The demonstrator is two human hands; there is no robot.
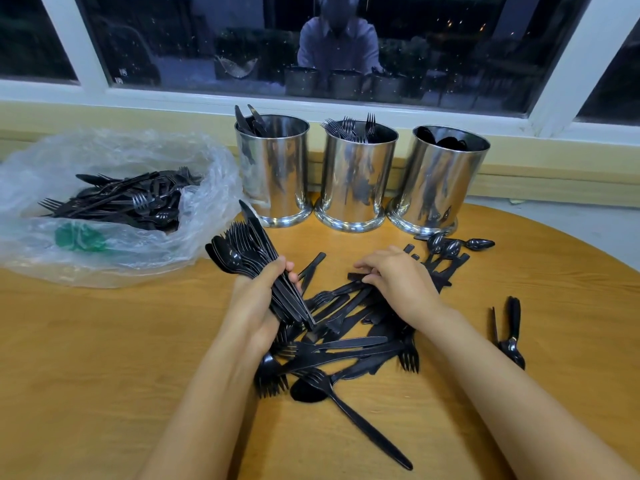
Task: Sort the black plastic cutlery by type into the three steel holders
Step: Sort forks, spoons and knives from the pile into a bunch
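Round wooden table (104, 375). 6 o'clock: cutlery pile (346, 344) is lying loose. Left hand (258, 299) is gripping a bundle (249, 251), and right hand (398, 278) is pinching one piece of the pile. 12 o'clock: steel holders (353, 181) are standing in a row (knives, forks, spoons). 10 o'clock: plastic bag (114, 258). Beyond: dark window (207, 46).

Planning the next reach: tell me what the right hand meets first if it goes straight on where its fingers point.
The right hand points left across the pile. First in line is likely the loose handle, then the left hand with its bundle; depth is unclear.
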